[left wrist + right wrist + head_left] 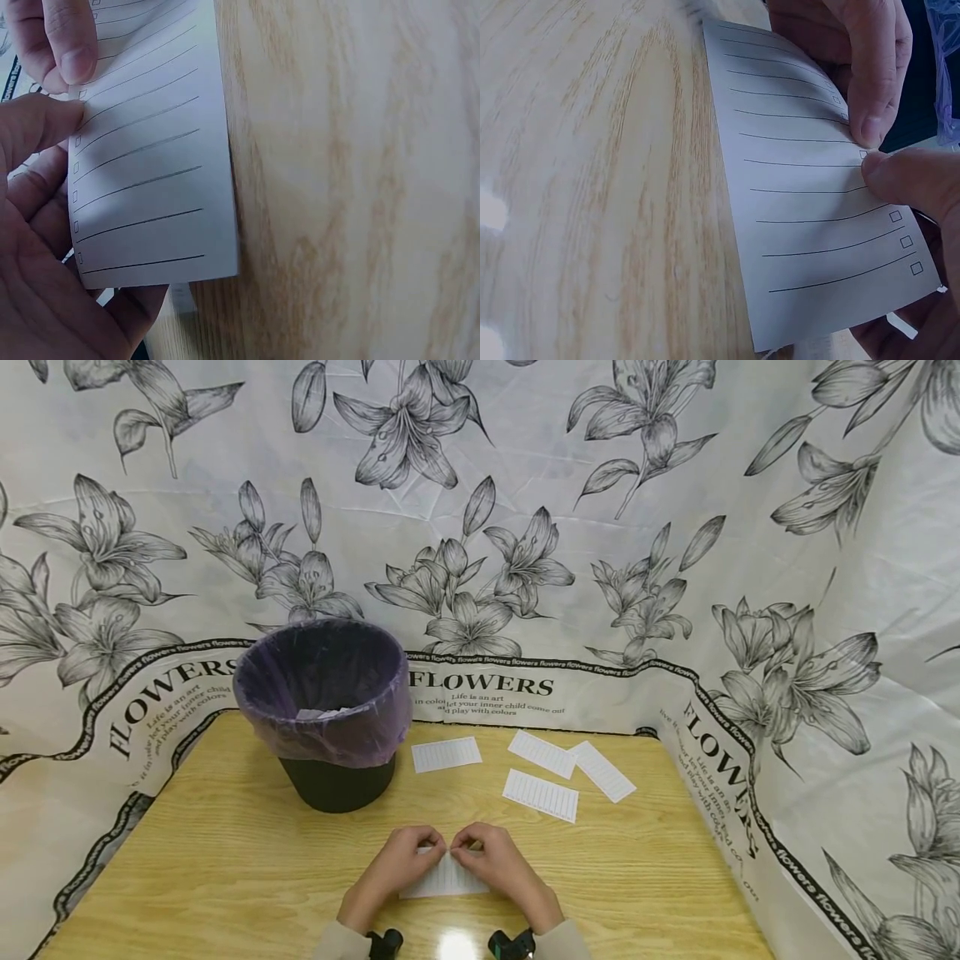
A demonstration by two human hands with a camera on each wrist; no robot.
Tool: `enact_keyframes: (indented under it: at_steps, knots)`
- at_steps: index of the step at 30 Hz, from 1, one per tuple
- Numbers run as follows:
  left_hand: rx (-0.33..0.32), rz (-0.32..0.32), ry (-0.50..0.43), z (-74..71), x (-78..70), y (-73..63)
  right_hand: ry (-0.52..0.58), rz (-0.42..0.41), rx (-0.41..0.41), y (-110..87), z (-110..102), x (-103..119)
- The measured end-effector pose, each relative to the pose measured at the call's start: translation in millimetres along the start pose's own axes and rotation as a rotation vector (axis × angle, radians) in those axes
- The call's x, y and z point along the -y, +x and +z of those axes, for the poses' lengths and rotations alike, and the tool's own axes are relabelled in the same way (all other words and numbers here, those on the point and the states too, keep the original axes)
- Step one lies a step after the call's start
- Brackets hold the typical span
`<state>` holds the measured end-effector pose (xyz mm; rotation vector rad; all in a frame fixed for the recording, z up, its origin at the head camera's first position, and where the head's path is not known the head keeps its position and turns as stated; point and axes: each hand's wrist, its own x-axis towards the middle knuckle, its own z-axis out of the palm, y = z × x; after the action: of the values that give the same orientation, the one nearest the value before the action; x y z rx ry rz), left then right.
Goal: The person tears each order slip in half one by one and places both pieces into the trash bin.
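A white sheet of checklist paper (448,881), printed with ruled lines and small checkboxes, is held low over the near part of the table. My left hand (407,858) pinches its far edge near the middle, with the thumb on the printed face. Close beside it my right hand (492,860) pinches the same edge, fingertips almost meeting the left ones. The paper (142,172) bows slightly in the left wrist view, its checkbox side by the fingers. In the right wrist view, the sheet (802,195) looks whole, and fingers behind it are partly hidden.
A black bin (337,785) lined with a purple plastic bag (330,735) stands at the back left, white paper pieces (321,714) inside. Several more lined sheets (540,795) lie at the back right of the wooden table (630,877). Flower-printed cloth (480,693) surrounds the table.
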<state>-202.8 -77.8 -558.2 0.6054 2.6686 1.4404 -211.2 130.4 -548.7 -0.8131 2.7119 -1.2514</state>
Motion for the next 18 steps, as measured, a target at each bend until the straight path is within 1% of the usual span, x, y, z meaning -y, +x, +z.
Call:
enact_keyframes:
  at_steps: [3, 8, 12, 18]
  knots:
    - [-0.009, -0.004, -0.001, 0.2, 0.3, -0.8, 0.013, 0.001, 0.004, -0.5, 0.2, -0.9]
    - [-0.045, -0.025, 0.015, -0.1, 1.5, -2.5, 0.046, 0.007, -0.006, -2.2, -0.1, -2.9]
    - [-0.064, -0.035, 0.004, -2.0, 3.0, -3.5, 0.033, 0.012, -0.027, -3.2, -0.2, -7.4]
    - [-0.074, -0.022, -0.020, -4.9, 6.1, -4.3, 0.027, 0.033, -0.048, -4.5, 0.7, -14.1]
